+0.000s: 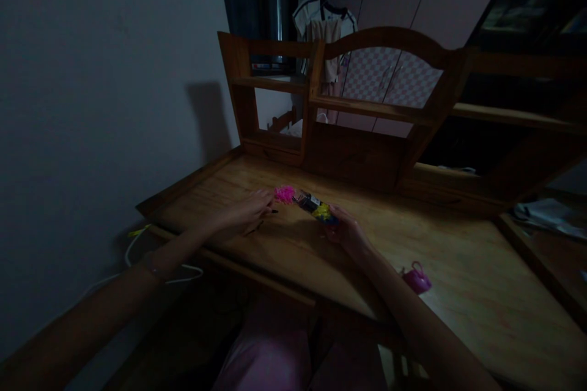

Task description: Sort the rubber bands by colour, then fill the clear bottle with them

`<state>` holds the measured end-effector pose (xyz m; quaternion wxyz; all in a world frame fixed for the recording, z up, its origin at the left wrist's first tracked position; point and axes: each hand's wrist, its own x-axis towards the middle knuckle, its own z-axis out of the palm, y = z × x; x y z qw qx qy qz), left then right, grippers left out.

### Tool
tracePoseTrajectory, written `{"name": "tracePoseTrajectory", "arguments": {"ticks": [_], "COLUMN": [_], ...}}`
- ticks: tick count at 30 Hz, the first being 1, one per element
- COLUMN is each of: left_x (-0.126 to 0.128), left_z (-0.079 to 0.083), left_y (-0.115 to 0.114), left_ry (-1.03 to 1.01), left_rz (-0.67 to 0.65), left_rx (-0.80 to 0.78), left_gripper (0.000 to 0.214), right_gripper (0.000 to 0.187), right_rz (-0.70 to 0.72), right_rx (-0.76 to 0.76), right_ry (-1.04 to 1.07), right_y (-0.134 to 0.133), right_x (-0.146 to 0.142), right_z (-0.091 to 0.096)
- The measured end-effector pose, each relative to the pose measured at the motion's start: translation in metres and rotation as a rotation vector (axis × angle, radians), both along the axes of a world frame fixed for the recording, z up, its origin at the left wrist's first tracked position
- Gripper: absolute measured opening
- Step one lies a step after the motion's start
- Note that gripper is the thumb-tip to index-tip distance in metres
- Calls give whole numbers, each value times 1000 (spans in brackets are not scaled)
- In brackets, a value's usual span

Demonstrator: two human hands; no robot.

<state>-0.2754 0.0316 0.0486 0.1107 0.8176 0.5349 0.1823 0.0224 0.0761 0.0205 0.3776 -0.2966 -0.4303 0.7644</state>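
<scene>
My right hand grips the near end of a see-through container with dark and yellow contents. It is tilted above the desk, its far end beside a heap of small bright pink pieces, too small to make out. Just left of the heap, my left hand is held low over the desk with its fingers drawn together. A small dark piece shows at its fingertips; whether it is held is unclear in the dim light. Another thin dark thing lies below that hand.
A small purple pouch-like thing with a loop lies on the wooden desk by my right forearm. A wooden shelf unit stands along the back. A white cable hangs at the left edge, near the wall.
</scene>
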Motion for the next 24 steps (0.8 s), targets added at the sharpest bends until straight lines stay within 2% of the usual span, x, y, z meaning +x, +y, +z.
{"name": "tracePoseTrajectory", "arguments": {"ticks": [2,4,8,10,12,15,20,22,24], "left_x": [-11,-17,-6,5,11,8,-18,-23,-23], "left_z": [4,1,-27,-42,-51,-47,-23,-22,-28], "left_y": [-13,-25,-38,-38,-34,-28,-34,-42,-49], "left_ry": [29,55,92,132,171,125,-18,-78,-97], "left_rz": [22,59,187,263,319,334,341,333,347], "left_rx": [-54,-105,-66,4,62,52,1,-28,-58], "left_gripper": [14,18,19,17,15,11,9,13,19], "right_gripper": [28,28,29,29,28,26,26,26,27], "right_rz": [-9,-8,16,23,21,13,21,23,30], "right_rx": [-20,-29,-2,11,5,-8,12,17,19], "right_ry": [4,12,28,27,17,5,26,38,40], "right_y": [-1,-3,-7,-7,-7,-5,-5,-5,-5], "right_x": [0,0,0,1,1,1,1,2,2], "right_z": [2,5,10,10,10,8,8,8,8]}}
